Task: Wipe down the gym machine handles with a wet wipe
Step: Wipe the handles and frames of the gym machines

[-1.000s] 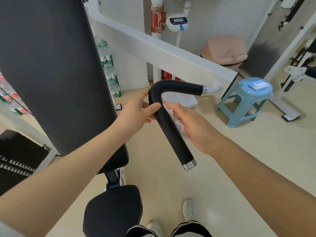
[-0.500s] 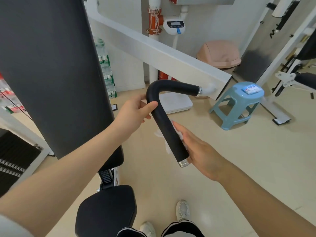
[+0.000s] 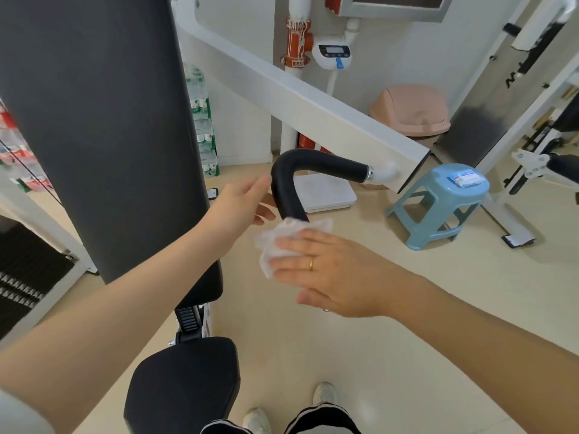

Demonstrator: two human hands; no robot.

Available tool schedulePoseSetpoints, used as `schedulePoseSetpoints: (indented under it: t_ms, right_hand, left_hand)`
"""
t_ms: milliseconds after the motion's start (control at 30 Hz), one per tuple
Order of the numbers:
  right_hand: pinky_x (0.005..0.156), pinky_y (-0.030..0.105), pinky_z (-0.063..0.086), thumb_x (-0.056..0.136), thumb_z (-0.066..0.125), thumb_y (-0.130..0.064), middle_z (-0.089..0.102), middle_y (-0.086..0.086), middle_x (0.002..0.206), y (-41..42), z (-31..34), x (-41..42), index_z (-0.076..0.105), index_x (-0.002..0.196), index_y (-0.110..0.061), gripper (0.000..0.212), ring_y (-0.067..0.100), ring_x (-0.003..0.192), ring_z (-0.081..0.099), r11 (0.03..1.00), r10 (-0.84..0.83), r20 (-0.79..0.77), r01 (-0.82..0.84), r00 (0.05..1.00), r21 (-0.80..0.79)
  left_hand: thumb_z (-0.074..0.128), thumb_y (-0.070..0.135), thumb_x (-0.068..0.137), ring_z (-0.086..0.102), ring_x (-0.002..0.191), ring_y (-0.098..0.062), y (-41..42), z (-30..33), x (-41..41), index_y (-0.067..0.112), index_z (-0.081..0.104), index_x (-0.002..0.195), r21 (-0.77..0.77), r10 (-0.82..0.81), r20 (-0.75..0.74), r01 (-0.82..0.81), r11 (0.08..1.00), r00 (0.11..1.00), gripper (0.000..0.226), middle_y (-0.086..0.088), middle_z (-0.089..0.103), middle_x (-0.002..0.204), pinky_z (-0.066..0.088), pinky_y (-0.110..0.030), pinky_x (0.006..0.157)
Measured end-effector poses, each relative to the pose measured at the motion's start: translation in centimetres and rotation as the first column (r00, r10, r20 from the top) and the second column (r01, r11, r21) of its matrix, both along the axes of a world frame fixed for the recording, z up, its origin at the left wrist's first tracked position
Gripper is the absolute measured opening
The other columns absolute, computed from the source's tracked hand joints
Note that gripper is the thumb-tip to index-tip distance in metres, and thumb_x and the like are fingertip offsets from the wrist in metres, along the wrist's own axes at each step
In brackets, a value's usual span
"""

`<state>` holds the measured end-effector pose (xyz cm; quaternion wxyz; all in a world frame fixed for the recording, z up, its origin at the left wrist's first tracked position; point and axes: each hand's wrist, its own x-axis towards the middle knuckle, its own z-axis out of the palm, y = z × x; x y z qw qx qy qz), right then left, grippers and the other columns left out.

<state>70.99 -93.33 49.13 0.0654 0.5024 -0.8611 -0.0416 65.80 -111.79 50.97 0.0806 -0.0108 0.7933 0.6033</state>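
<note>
The machine's black bent handle sticks out from a white arm in the middle of the view. My left hand sits beside the bend with relaxed fingers, touching it at most lightly. A crumpled white wet wipe wraps the handle's lower leg. My right hand lies flat over it with straight fingers, pressing the wipe onto the handle. The handle's lower end is hidden under the wipe and hand.
The tall black back pad and seat stand to the left. A blue stool with a wipe pack is at right, a pink bin behind it, and a white scale on the floor.
My right hand turned from under the handle's lower leg to lie flat on top with the wipe. My left hand loosened its grip on the bend.
</note>
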Motion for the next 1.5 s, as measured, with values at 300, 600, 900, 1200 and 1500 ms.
schedulePoseSetpoints:
  t_ms: [300,600,900,1200,1500]
  right_hand:
    - [0.116,0.034,0.01,0.095,0.024,-0.04,0.032,-0.004,0.15,-2.3,2.4,-7.8,0.038,0.14,-0.018,0.052,0.01,0.142,0.011,0.88,-0.144,0.346,0.28,0.927,-0.384]
    - [0.117,0.024,0.006,0.099,0.03,-0.014,0.015,-0.009,0.15,-0.6,-0.8,-6.8,0.022,0.146,-0.015,0.048,0.004,0.138,0.005,0.579,-0.419,0.396,0.576,0.817,-0.576]
    - [0.113,0.023,0.009,0.091,0.042,0.008,0.026,0.002,0.153,1.9,0.6,-7.4,0.028,0.145,-0.016,0.061,0.017,0.143,0.016,0.452,-0.677,0.366,0.753,0.639,-0.479]
    - [0.108,0.034,0.031,0.093,0.043,0.001,0.051,0.006,0.135,-0.1,1.4,-9.6,0.046,0.135,-0.016,0.046,0.02,0.13,0.04,0.539,-0.575,0.332,0.652,0.748,-0.533]
    - [0.099,0.041,0.036,0.082,0.034,-0.032,0.058,-0.002,0.12,-1.1,4.8,-10.4,0.054,0.122,-0.019,0.046,0.015,0.11,0.049,0.75,-0.323,0.512,0.545,0.796,-0.375]
  left_hand:
    - [0.017,0.052,0.098,0.063,0.078,-0.014,0.2,1.5,-0.6,0.015,0.067,0.094,0.087,0.167,0.153,-0.182,0.979,0.974,0.062,-0.001,0.068,0.084,0.048,-0.026,0.075]
    - [0.054,0.029,0.092,0.064,0.086,-0.007,0.7,1.6,-0.5,0.031,0.046,0.132,-0.085,-0.053,-0.075,0.047,0.995,0.996,0.041,0.004,0.071,0.095,0.049,-0.021,0.075]
    - [0.058,0.024,0.089,0.064,0.086,-0.009,0.5,2.3,-1.4,0.032,0.051,0.129,-0.077,-0.067,-0.038,0.064,0.995,0.997,0.041,0.007,0.07,0.092,0.049,-0.021,0.073]
    - [0.06,0.031,0.087,0.064,0.082,-0.008,0.1,2.0,-1.5,0.024,0.048,0.127,-0.081,-0.054,0.032,0.057,0.995,0.998,0.042,0.005,0.071,0.095,0.048,-0.02,0.071]
    - [0.069,0.036,0.078,0.062,0.075,-0.009,-0.6,1.4,-2.6,0.021,0.015,0.147,-0.072,-0.015,0.039,0.017,0.997,0.999,0.089,0.01,0.068,0.08,0.049,-0.031,0.081]
